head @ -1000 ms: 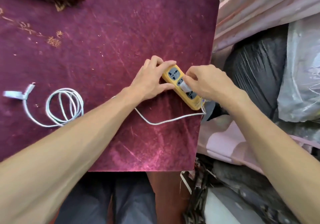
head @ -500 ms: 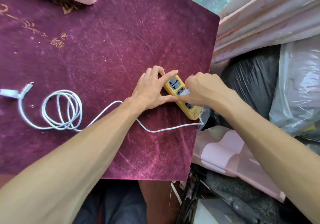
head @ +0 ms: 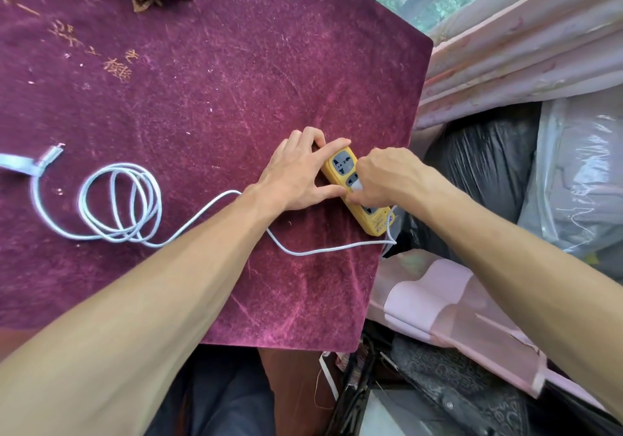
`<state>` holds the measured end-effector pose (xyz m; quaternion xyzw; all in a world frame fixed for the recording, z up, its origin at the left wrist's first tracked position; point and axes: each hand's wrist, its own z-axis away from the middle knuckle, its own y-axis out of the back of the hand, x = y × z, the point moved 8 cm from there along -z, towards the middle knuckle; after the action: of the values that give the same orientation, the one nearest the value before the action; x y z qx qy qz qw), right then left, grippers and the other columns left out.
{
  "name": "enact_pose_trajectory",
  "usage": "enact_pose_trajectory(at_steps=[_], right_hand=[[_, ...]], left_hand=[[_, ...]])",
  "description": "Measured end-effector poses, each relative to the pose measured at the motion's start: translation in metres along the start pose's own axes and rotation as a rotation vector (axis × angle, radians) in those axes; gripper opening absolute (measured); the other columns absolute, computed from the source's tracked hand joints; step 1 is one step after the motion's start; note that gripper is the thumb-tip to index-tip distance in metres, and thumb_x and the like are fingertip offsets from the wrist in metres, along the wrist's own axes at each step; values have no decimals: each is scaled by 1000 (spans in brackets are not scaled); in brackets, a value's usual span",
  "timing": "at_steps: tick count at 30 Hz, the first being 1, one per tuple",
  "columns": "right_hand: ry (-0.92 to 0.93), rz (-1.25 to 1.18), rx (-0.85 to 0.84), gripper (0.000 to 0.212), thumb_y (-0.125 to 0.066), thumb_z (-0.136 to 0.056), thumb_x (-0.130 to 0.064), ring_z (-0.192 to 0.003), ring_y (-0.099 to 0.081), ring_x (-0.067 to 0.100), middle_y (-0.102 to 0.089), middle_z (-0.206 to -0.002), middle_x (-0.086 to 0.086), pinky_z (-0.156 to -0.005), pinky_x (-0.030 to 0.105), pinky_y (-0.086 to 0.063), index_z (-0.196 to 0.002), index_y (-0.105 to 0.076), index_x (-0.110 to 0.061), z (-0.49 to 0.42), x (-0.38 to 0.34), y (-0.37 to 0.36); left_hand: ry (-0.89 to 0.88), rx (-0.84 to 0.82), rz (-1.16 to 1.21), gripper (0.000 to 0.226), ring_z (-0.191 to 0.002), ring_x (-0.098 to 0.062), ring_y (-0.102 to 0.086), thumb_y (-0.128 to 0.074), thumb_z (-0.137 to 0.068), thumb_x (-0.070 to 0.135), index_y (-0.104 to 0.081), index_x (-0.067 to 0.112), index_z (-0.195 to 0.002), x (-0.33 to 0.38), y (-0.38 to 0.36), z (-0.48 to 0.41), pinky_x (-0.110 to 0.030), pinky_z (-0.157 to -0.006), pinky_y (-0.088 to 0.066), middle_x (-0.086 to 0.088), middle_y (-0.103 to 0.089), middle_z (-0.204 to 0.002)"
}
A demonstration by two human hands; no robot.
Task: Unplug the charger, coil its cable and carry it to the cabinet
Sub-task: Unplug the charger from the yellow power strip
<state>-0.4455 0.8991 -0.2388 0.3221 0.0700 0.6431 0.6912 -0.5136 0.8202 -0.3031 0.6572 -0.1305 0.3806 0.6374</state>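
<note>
Head view: the bench [head: 209,98] has a dark red velvet cover. The white cable [head: 118,199] lies on it in loose loops at the left. The yellow power strip [head: 367,213] lies near the right edge. The left hand [head: 296,176], fingers spread, presses its side. The right hand [head: 387,176] pinches the white charger [head: 355,184], plugged in the middle socket.

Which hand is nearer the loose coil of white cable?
Left. The left hand presses the yellow power strip on its coil side; the right hand grips the charger beyond it.
</note>
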Motion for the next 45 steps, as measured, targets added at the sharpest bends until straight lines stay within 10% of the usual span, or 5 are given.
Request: enact_pose_trajectory(at_steps=[4,19,36,45], right_hand=[[15,-70,-16,61,-57,-98,-64,-78,-57,27,-50,-74,1,-66,36,-45,-108,-70,-5,-5,4,-2],[112,-35,91,61,-53,-99,-61,-69,-52,28,-73,-89,13,-64,35,-41,-63,-38,-14,-6,5,-6],[94,-125,79,51,-57,-95,-52,-71,-57,30,-56,-75,4,-64,35,-42,-63,-39,-17,-1,8,-4],[-28,-234,118,38,-54,-99,-49,-75,-59,33,-68,-95,14,-64,36,-40,-93,-60,-12,28,0,-13]], left_hand=[[11,14,1,83,-107,-20,-43,-62,-77,74,-37,43,-150,0,0,0,-40,-101,-41,-1,-45,-126],[34,10,16,82,-106,-20,-44,-60,-76,75,-41,42,-148,2,2,0,-41,-100,-41,-1,-45,-126],[57,-18,43,82,-109,-21,-43,-65,-77,71,-41,41,-149,5,5,-1,-40,-102,-39,0,-44,-126],[90,-95,31,84,-113,-20,-41,-67,-80,67,-34,42,-153,7,6,-1,-39,-104,-38,1,-41,-131]])
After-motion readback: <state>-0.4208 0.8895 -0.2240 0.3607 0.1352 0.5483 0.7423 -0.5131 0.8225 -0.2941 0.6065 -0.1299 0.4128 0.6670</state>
